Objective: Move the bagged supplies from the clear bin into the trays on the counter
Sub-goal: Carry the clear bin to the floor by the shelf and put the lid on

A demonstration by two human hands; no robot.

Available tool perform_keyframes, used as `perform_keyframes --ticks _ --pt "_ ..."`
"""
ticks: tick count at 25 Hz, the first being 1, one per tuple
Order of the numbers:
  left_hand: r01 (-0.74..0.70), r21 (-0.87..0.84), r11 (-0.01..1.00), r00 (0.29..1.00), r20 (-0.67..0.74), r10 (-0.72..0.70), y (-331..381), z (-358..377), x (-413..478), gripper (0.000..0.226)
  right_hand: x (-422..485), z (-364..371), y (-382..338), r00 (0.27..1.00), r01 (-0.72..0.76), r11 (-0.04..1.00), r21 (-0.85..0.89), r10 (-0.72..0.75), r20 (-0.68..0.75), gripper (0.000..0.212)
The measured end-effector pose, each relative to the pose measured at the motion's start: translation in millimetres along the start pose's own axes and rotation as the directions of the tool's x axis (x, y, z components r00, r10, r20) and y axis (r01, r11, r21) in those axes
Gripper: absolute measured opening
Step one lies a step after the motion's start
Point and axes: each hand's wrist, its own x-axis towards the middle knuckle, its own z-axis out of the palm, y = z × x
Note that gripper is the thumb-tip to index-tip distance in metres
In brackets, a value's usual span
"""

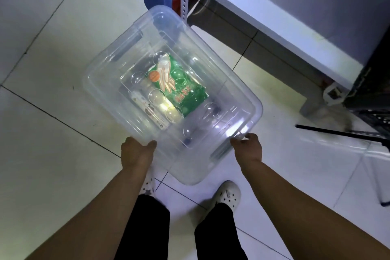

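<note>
Now: Lidded Bin Gripped Over Open Floor

Both the left hand (137,151) and the right hand (248,146) have their fingers curled round the near rim of the clear bin (101,78), lid on. Beyond the fingers, inside, lies a green bag (187,93) with a glove picture, an orange ball and red characters too blurred to read. A white packet (147,107) sits just left of it. Tiled floor (52,133) lies open left of the fingers. A white shelf (295,17) edge crowds the far right.

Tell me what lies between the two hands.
In the head view, the near wall of the clear bin spans between the left hand and the right hand.
</note>
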Motion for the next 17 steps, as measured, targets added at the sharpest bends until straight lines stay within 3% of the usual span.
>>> perform_keyframes --ticks 2,4,6,7,9,11,17 --pt "-0.042 -0.006 0.999 0.998 -0.045 0.042 -1.4 1.0 -1.0 0.092 2.8 -1.9 6.9 0.998 -0.044 0.999 0.023 0.042 0.056 0.059" --pt "-0.244 0.196 0.950 0.958 -0.105 0.268 0.3 8.9 -7.9 0.110 4.0 -1.7 14.3 0.984 -0.131 0.980 0.146 0.111 0.139 0.071" --pt "-0.505 0.472 0.723 0.821 0.004 0.571 1.7 22.7 -16.3 0.114 1.1 1.7 20.1 0.950 -0.239 0.924 0.300 0.158 0.270 0.082" --pt "-0.579 0.538 0.612 0.767 0.103 0.634 3.2 29.0 -19.3 0.115 -1.0 4.2 22.1 0.930 -0.275 0.902 0.333 0.162 0.330 0.085" --pt "-0.608 0.601 0.519 0.756 0.239 0.609 4.6 39.5 -22.4 0.117 -4.2 11.3 25.8 0.906 -0.306 0.877 0.370 0.149 0.397 0.078" --pt "-0.580 0.642 0.502 0.782 0.265 0.565 2.7 45.3 -21.9 0.117 -7.9 17.7 27.8 0.917 -0.295 0.881 0.369 0.153 0.370 0.066" --pt "-0.600 0.619 0.507 0.758 0.235 0.609 -3.7 44.8 -19.6 0.116 -18.3 39.0 31.7 0.996 -0.089 0.990 0.108 0.087 0.015 0.055"
